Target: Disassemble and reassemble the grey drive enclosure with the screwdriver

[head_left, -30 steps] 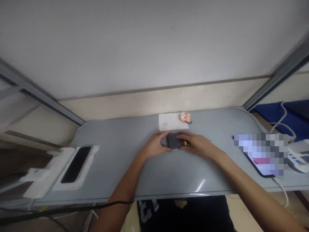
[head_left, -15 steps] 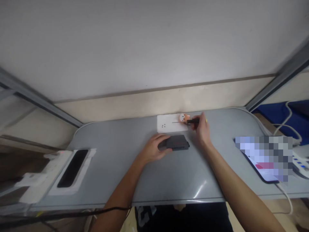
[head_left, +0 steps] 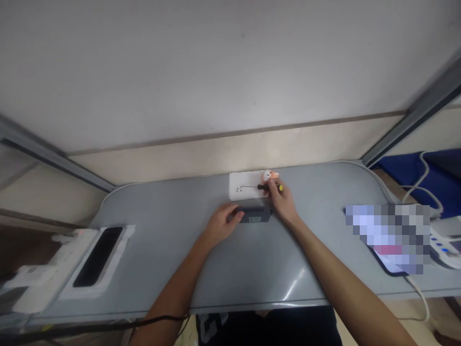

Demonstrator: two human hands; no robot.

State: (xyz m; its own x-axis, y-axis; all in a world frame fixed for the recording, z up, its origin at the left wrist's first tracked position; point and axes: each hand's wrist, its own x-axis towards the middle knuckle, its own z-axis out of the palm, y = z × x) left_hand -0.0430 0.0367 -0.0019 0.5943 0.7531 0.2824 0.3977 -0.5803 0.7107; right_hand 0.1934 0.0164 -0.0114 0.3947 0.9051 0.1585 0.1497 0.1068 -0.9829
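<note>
My left hand (head_left: 224,224) grips the left end of a dark grey electronics box (head_left: 255,215) with a slotted vent edge and a pale label. The box is tilted so that its label side faces me. In my right hand (head_left: 282,198) is a screwdriver (head_left: 264,187) with a black and yellow handle, its thin shaft pointing left. The tip is at a few small dark screws (head_left: 238,189) on a white sheet (head_left: 248,179); whether it touches one I cannot tell. A small white and orange object (head_left: 270,175) sits just behind my right fingers.
A black phone (head_left: 98,257) lies on white paper at the left, beside a white power strip (head_left: 54,271). On the right lies a device with a lit, blurred screen (head_left: 391,240), with a cable and a white multi-port charger (head_left: 446,247). A wall stands behind the table.
My right hand has moved left with the screwdriver, bringing the tip to the screws. My left hand has turned the box, so its label side now shows.
</note>
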